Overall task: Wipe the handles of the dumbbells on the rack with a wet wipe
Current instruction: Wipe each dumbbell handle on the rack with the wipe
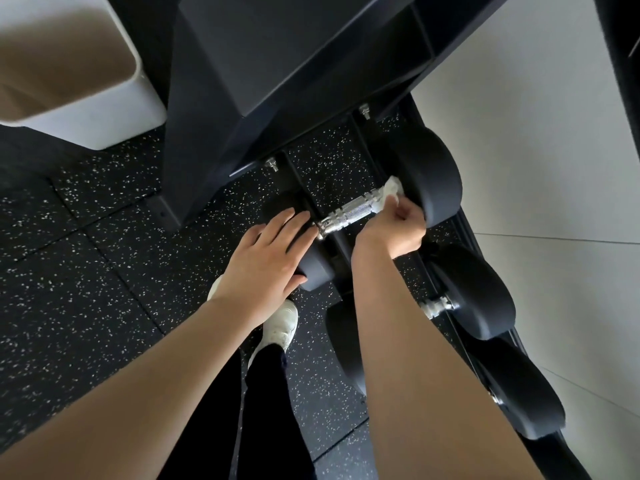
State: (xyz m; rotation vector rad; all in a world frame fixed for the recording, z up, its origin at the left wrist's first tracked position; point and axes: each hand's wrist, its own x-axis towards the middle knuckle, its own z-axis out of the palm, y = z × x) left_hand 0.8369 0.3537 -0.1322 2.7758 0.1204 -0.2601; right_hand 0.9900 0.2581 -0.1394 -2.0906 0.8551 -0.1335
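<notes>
Both hands touched one dumbbell [431, 174]: the left hand [266, 252] lay flat on its left end, the right hand [398, 226] pinched the wet wipe [391, 188] on the handle [349, 213], and a weak pinch might drop it.

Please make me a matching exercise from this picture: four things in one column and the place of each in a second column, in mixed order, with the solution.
Things
1. left hand
2. wet wipe
3. white bin
4. white shoe

Places
A. on the speckled floor, top left of the view
B. on the metal handle, pinched by the right hand
C. flat on a black dumbbell head
D. on the floor, beside the left wrist

Pairs: 1-C, 2-B, 3-A, 4-D
</notes>
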